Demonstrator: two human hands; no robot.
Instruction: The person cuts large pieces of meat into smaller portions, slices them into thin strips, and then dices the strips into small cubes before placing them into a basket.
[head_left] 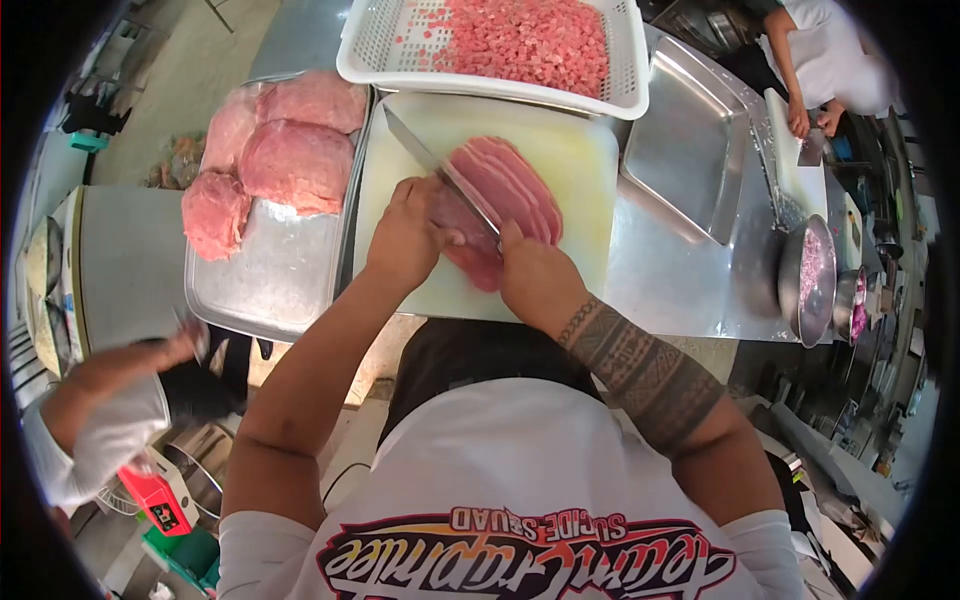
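A slab of raw pink meat [515, 185], partly cut into slices that overlap at its far right side, lies on a white cutting board [590, 170]. My right hand [540, 278] is closed round the handle of a long kitchen knife [420, 150]. The blade points up and to the left and lies across the meat. With its fingers curled, my left hand [405, 238] holds the meat's left side, close beside the blade. Part of the slab is hidden beneath my left hand, and the knife's handle is mostly covered by my right.
A metal tray [265, 280] with several large raw meat pieces [295, 160] stands left of the board. Beyond it sits a white perforated basket [495, 90] of diced meat. At right are a steel tray [685, 150] and bowls [808, 280]. Other people work at far left and upper right.
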